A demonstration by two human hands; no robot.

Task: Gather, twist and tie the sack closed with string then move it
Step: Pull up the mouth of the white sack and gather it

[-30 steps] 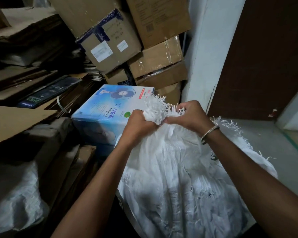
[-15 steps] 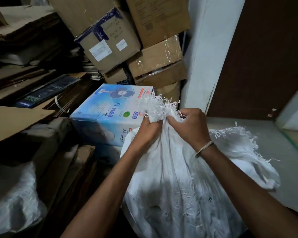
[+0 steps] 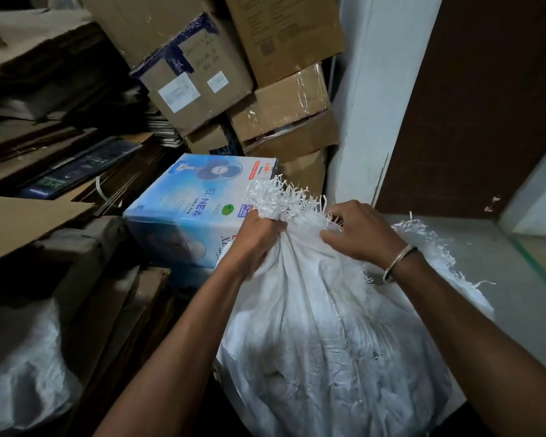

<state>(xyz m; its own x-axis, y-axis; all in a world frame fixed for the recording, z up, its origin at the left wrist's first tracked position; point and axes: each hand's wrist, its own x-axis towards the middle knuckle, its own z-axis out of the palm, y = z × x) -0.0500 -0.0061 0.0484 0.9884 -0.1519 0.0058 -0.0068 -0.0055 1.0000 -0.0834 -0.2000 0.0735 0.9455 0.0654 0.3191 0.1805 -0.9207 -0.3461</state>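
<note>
A full white woven sack (image 3: pixel 322 342) with a frayed top edge stands on the floor in front of me. My left hand (image 3: pixel 259 231) is closed around the bunched frayed mouth (image 3: pixel 275 197), which sticks up above my fist. My right hand (image 3: pixel 363 231), with a metal bangle on the wrist, rests on the sack just right of the bunch, fingers curled into loose fabric. More of the frayed rim (image 3: pixel 435 247) hangs ungathered to the right, behind my right wrist. No string shows.
A blue table-fan box (image 3: pixel 189 212) sits right behind the sack. Stacked cardboard cartons (image 3: pixel 281 105) fill the back, flattened cardboard (image 3: pixel 29 222) the left, another white sack (image 3: pixel 22 367) the lower left. A white pillar (image 3: pixel 369 121), brown door (image 3: pixel 486 105) and grey floor (image 3: pixel 517 294) lie right.
My hands have drawn slightly apart: the left keeps the bunched mouth, while the right has shifted rightwards onto loose fabric. The sack top has sunk a little.
</note>
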